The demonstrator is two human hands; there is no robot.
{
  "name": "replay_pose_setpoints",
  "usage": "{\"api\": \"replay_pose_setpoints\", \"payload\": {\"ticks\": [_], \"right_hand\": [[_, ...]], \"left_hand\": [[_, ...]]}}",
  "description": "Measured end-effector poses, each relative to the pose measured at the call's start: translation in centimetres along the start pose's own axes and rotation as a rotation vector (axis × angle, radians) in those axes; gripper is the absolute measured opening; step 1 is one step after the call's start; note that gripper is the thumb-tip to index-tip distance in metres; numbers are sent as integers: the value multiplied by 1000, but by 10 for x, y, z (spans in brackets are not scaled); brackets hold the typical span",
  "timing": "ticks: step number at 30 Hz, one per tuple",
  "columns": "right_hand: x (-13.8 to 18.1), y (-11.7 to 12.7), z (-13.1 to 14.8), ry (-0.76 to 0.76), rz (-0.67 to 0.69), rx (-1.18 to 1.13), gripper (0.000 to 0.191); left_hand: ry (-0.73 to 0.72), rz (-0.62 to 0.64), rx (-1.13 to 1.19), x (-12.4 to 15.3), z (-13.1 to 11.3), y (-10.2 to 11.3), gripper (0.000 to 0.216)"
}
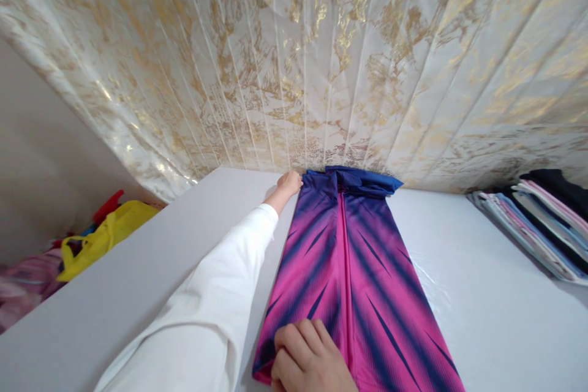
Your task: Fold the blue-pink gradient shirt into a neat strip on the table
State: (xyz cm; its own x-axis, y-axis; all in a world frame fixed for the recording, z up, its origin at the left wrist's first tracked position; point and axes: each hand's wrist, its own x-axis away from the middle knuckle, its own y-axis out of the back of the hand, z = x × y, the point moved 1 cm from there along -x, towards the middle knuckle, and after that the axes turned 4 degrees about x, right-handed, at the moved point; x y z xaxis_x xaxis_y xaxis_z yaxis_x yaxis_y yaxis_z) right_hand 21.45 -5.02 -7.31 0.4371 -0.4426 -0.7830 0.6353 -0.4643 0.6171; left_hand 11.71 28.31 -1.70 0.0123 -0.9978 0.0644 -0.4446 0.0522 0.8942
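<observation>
A pink and navy zip-up jacket point(316, 251) lies lengthwise on the white table, its front zip running down the middle. Its dark blue collar end is bunched at the far edge, near the curtain. My left hand point(290, 182), arm stretched out in a white sleeve, is closed on the far left corner of the jacket. Close to me, my right hand point(312, 358) rests over the jacket's lower left part with curled fingers, gripping the fabric near the hem. Its fingertips are partly hidden.
A stack of folded clothes point(546, 220) stands at the right. Beyond the left table edge lie a yellow bag-like item point(110, 236) and pink fabric point(32, 285). A white and gold patterned curtain point(294, 61) hangs behind the white table point(463, 245).
</observation>
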Motion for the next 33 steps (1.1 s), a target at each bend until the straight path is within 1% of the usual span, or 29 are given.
{"api": "replay_pose_setpoints", "payload": {"ticks": [2, 6, 9, 17, 21, 25, 29, 31, 33], "right_hand": [[-2, 4, -1, 11, 30, -5, 29], [-7, 12, -2, -19, 9, -49, 32], [-9, 14, -2, 15, 29, -59, 31], [-12, 14, 0, 11, -22, -35, 43], [-11, 14, 0, 25, -28, -43, 41], [-8, 14, -2, 34, 7, -49, 35], [-8, 13, 0, 17, 7, -41, 36], [-8, 13, 1, 20, 25, -40, 33], [-7, 15, 1, 15, 21, -38, 34]], "left_hand": [[2, -5, -1, -1, -1, -1, 30], [6, -17, -5, -1, -1, -1, 29], [6, -30, -6, -1, -1, -1, 29], [-3, -88, -25, -2, -4, -3, 29], [1, -110, -21, -4, -8, -3, 30], [2, -123, -8, -3, -14, -3, 30], [-11, -137, 15, 7, -17, -6, 29], [-36, -153, 36, 17, -17, -6, 29], [-91, -180, 65, 33, -15, -3, 30]]}}
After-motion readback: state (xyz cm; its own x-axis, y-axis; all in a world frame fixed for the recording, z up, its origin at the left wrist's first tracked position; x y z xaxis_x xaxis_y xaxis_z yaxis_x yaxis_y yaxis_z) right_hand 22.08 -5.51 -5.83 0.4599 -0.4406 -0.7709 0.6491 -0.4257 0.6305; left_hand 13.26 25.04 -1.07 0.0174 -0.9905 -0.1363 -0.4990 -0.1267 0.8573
